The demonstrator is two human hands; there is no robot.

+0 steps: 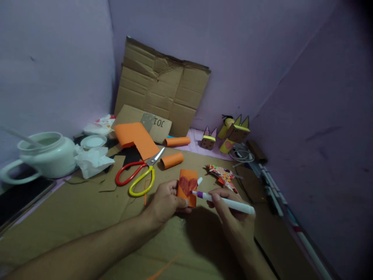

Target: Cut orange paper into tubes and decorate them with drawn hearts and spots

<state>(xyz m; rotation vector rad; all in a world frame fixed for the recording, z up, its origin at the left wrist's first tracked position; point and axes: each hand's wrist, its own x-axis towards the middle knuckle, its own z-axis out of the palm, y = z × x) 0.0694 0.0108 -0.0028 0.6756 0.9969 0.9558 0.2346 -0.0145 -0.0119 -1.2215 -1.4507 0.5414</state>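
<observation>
My left hand (167,202) holds a small orange paper piece (184,175) upright by its lower left, thumb on the front. A dark red heart (186,186) shows on its face. In my right hand (233,212) is a white marker (230,203) with a purple collar, its tip at the heart's lower right. A small white object (199,181) shows just behind the paper's right edge. To the left of the paper lie scissors (151,160) with one red and one yellow handle.
Orange rolls (172,160) and a folded orange sheet (136,136) lie behind. A white pot (48,155) and crumpled tissue (94,159) are at left. Paper figures (208,142), a patterned piece (223,175) and a row of markers (272,188) are at right. Cardboard (163,81) leans on the wall.
</observation>
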